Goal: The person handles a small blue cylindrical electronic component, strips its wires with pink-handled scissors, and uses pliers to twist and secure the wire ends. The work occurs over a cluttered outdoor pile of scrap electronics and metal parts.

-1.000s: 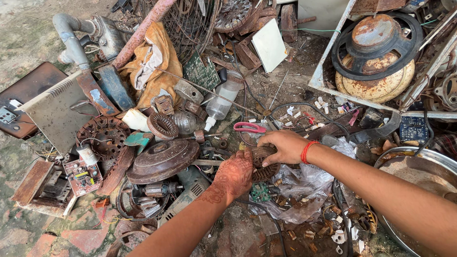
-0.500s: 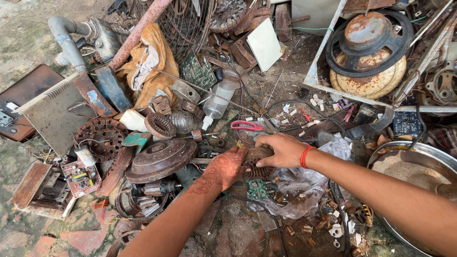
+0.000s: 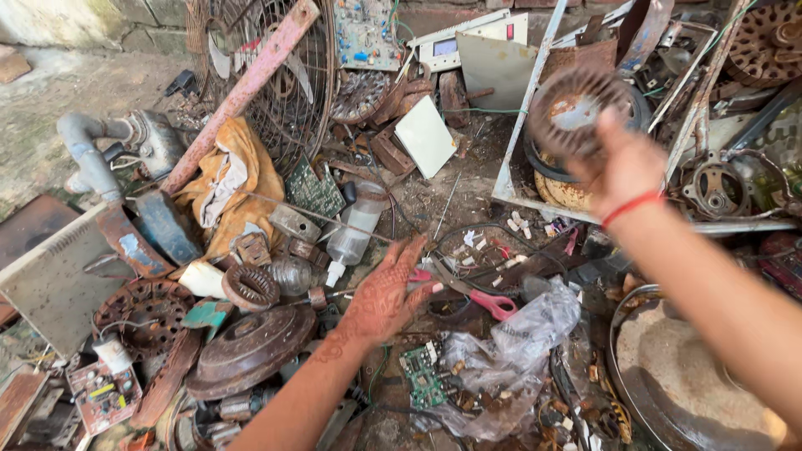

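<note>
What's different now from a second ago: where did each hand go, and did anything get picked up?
The right hand has lifted away from the pile, up and to the right, now holding a rusty round slotted metal part over the white frame. The left hand has let go and rests open by the pink-handled scissors. The plastic bottle, yellow cloth and rusty disc lie as before.

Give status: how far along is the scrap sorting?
Done: a rusty stator sits in the white tray at upper right. In hand: right hand lifts a round slotted rotor over that tray; left hand rests by the pink scissors. Left: most of the pile, including the rusty disc.
</note>
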